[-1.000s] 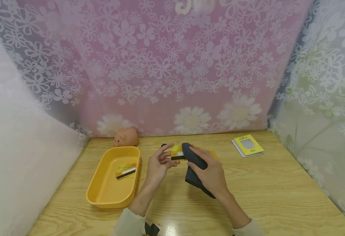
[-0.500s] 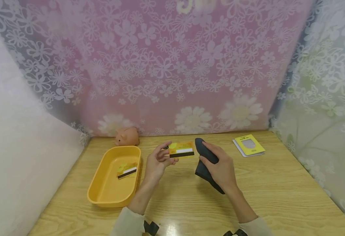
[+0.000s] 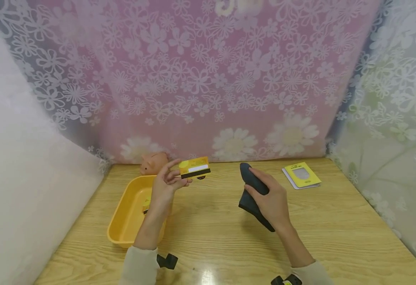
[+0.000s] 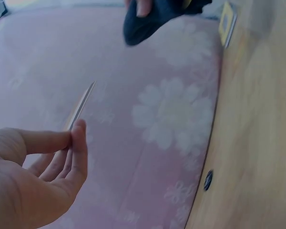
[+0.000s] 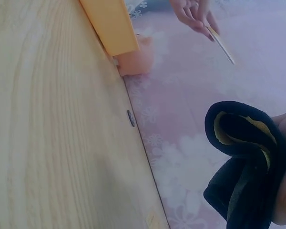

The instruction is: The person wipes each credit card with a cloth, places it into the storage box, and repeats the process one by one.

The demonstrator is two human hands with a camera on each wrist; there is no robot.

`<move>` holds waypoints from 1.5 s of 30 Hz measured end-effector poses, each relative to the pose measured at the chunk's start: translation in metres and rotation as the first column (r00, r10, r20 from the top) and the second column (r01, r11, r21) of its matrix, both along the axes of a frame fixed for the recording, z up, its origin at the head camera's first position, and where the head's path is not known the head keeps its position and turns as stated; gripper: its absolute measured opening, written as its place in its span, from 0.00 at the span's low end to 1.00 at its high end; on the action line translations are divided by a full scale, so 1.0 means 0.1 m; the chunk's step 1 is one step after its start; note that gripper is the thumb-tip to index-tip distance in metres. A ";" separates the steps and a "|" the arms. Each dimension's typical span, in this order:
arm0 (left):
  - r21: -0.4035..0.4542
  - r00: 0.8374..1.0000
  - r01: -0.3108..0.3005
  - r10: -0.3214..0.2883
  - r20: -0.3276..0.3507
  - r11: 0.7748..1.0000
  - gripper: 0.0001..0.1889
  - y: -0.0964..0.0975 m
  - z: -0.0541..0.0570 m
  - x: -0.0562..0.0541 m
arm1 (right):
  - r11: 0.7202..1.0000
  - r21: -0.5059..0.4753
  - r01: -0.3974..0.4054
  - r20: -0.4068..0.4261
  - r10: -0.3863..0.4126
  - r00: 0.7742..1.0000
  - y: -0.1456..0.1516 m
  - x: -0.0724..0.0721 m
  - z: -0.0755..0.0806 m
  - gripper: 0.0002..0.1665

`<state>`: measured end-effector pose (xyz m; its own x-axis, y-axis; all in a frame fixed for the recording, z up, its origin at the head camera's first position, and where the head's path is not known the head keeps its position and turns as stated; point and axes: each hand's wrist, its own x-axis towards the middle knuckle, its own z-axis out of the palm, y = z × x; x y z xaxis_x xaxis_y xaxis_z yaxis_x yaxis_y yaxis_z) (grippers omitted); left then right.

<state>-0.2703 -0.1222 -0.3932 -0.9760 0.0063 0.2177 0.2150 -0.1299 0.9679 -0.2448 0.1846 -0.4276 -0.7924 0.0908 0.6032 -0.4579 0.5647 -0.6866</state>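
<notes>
My left hand (image 3: 162, 192) pinches a yellow bank card (image 3: 195, 167) by its left edge, with the black stripe and white strip facing the head camera. From the left wrist, the card (image 4: 82, 107) appears nearly edge-on between thumb and fingers. In my right hand (image 3: 273, 202) is a dark blue fabric wallet (image 3: 251, 202), gripped and held above the table. Its folded end (image 5: 229, 186) and some yellowish lining show in the right wrist view. Another yellow card (image 3: 146, 202) lies in the yellow tray (image 3: 111, 236), mostly hidden by my left arm.
Behind the tray stands a pink piggy bank (image 3: 154, 163). A yellow-and-white booklet (image 3: 302, 175) lies at the back right of the wooden table (image 3: 222, 237). One small dark round object (image 5: 130, 118) sits near the table's back edge. A flowered cloth (image 3: 193, 99) hangs behind.
The card has come out of the wallet and moved left and up in my left hand, towards the tray. My right hand has shifted right with the wallet.
</notes>
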 end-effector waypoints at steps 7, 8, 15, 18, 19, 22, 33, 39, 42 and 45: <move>0.005 0.999 0.027 -0.027 -0.028 1.000 0.33 -0.36 0.06 -0.06 | 1.000 -0.021 0.012 -0.003 -0.012 1.000 0.07 0.03 0.05 0.34; 0.007 0.999 0.026 -0.026 -0.033 1.000 0.33 -0.39 0.07 -0.06 | 1.000 -0.026 0.013 -0.002 -0.013 1.000 0.08 0.03 0.06 0.34; -0.010 0.999 -0.048 0.048 0.002 0.999 0.33 -0.55 0.03 0.00 | 0.999 -0.050 0.012 0.013 -0.012 1.000 0.11 0.03 0.09 0.33; -0.069 0.996 -0.078 0.081 0.037 0.995 0.33 -0.64 0.01 0.04 | 0.998 -0.056 0.012 0.018 -0.011 1.000 0.10 0.04 0.09 0.32; -0.098 0.995 -0.086 0.091 0.043 0.992 0.33 -0.68 0.00 0.05 | 0.998 -0.060 0.012 0.017 -0.011 1.000 0.10 0.04 0.09 0.32; -0.168 0.993 -0.102 0.112 0.049 0.981 0.33 -0.80 -0.04 0.07 | 0.998 -0.063 0.014 0.019 -0.013 1.000 0.10 0.05 0.09 0.32; -0.259 0.971 -0.151 0.193 0.144 0.954 0.34 -1.17 -0.28 0.11 | 0.999 -0.047 0.002 0.019 -0.001 1.000 0.12 0.07 0.09 0.33; -0.330 0.960 -0.123 0.197 0.201 0.936 0.36 -1.24 -0.36 0.07 | 0.998 -0.068 -0.002 -0.003 0.001 1.000 0.17 0.05 0.15 0.33; -0.387 0.952 -0.114 0.213 0.222 0.915 0.36 -1.27 -0.40 0.05 | 0.997 -0.076 -0.019 -0.003 0.019 1.000 0.22 0.06 0.19 0.32; -0.430 0.945 -0.100 0.221 0.241 0.897 0.37 -1.30 -0.45 0.03 | 0.998 -0.069 -0.005 0.024 0.007 1.000 0.28 0.09 0.19 0.32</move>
<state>-0.2676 -0.2526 -0.4380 -0.9907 -0.1268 -0.0486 -0.0851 0.3008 0.9499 -0.2358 0.2127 -0.4087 -0.8071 0.1267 0.5766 -0.4441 0.5132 -0.7344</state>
